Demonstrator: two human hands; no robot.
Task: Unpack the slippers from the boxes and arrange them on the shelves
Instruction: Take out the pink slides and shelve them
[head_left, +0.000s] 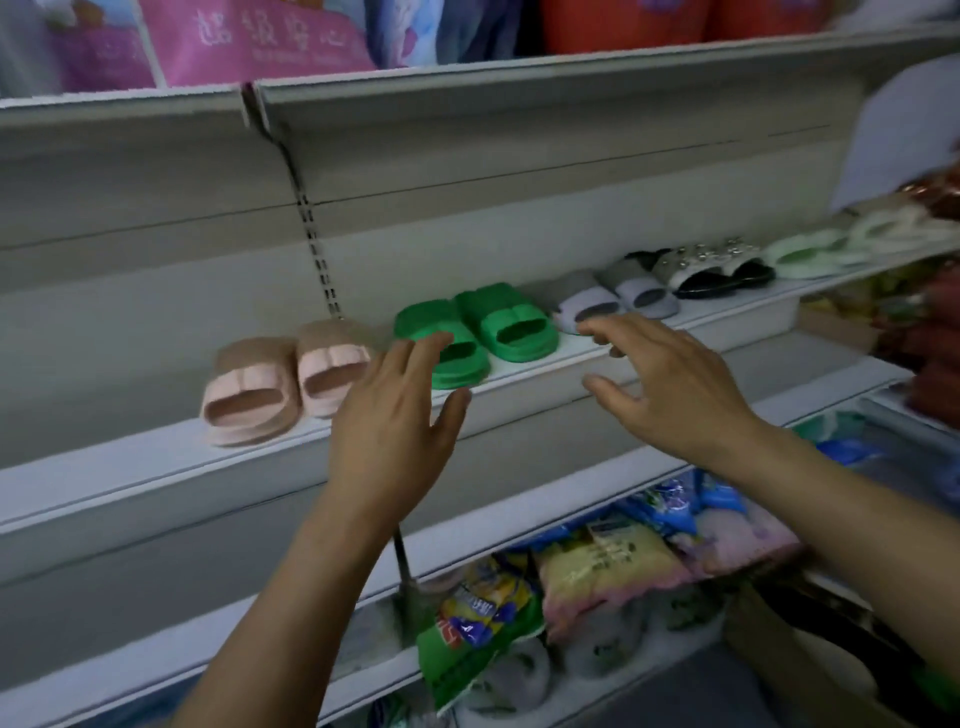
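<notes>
White shop shelving fills my view, and the middle shelf (130, 467) carries the slippers in a row. From the left: pink pair (280, 382), green pair (475, 332), grey pair (613, 301), all lying front-to-back, open toes toward me. My left hand (395, 421) and right hand (670, 384) hover before the green pair, fingers spread, holding nothing. Packets (597, 577) crowd the lower shelf.

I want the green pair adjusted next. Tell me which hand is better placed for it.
Left, probably. The left hand is open with its fingertips at the green slippers; the right hand, also open, reaches toward the lilac slippers further right.
</notes>
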